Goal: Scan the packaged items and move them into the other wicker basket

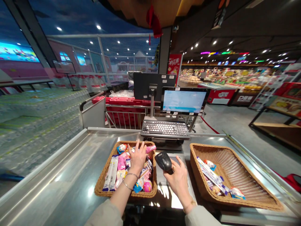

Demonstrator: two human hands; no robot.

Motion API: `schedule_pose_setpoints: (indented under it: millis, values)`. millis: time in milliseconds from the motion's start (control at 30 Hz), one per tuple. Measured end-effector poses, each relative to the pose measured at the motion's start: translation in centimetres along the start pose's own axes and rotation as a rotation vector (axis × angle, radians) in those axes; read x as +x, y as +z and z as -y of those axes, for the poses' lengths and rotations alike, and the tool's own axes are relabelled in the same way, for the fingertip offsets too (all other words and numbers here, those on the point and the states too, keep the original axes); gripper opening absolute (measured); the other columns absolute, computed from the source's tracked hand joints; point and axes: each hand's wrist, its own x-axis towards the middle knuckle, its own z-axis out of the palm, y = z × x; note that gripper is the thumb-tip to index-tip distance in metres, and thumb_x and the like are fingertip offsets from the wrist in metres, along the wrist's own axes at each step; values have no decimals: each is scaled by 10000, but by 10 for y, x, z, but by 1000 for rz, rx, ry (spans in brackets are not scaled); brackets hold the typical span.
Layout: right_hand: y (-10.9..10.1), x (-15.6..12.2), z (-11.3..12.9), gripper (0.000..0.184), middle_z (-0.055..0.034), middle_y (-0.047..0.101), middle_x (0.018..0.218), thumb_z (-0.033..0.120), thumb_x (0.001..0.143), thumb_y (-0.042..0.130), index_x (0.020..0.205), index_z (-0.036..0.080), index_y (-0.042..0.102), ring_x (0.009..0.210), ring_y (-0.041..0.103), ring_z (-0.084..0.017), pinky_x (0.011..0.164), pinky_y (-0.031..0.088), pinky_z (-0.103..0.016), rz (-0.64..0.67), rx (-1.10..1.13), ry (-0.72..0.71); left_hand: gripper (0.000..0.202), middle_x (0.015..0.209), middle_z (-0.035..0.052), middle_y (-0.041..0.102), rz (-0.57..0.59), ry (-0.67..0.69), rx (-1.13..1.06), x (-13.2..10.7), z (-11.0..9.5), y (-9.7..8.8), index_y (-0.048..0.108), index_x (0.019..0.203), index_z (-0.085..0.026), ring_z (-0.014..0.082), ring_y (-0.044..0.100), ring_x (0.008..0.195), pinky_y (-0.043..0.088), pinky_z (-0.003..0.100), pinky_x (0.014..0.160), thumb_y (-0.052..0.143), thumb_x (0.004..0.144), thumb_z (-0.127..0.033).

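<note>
My left hand [137, 157] hovers with spread fingers over the left wicker basket [99, 181]; nothing shows in its grasp. Packed sweets fill that basket: long white-and-blue packets [111, 172], a pink packet [121, 162], a round pink piece [148, 186] and a blue-and-white wrapped one [138, 185]. A pink tube-like piece [150, 148] lies near my fingertips by the far right rim; whether they touch it I cannot tell. In my right hand [177, 177] is a black barcode scanner [163, 161], held between the two baskets with some fingers stretched out.
To the right stands a second wicker basket [231, 160] with several packets along its left side. Both baskets rest on a metal counter [70, 169]. Behind them are a keyboard [166, 128], a lit monitor [184, 101] and a dark screen back [143, 86]. Bottle stacks [42, 125] lie left.
</note>
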Motion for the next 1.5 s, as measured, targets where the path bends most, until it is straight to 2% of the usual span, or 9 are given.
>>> schedule_pose_setpoints:
  millis: [433,733,1100,1500]
  values:
    - [-4,-1,-2,254,-14,752,1136,155,667,617,830,259,783,1389,425,-350,1114,389,-526,-8,1,-10,392,1519,38,494,-29,26,-1,3,-4,-1,596,1346,-276,306,282,1506,-209,706,1142,470,975,-266]
    - [-6,2,-4,238,-11,746,1161,153,659,619,808,252,776,1385,422,-357,1108,384,-517,14,0,-1,367,1467,52,556,-128,51,-3,8,-7,0,635,1296,-259,326,358,1468,-159,738,1143,515,950,-240]
    - [-12,4,-11,267,-12,736,1192,170,667,624,868,244,783,1380,430,-365,1087,411,-523,-19,-19,22,346,1455,69,567,-143,64,-35,13,-17,0,651,1275,-252,321,375,1460,-131,736,1155,534,952,-218]
    - [-32,3,-33,286,-23,731,1201,200,700,633,937,252,783,1365,452,-358,1087,410,-521,-105,-55,52,343,1457,81,562,-162,130,-71,28,-48,9,640,1287,-258,318,361,1468,-133,733,1148,534,961,-245]
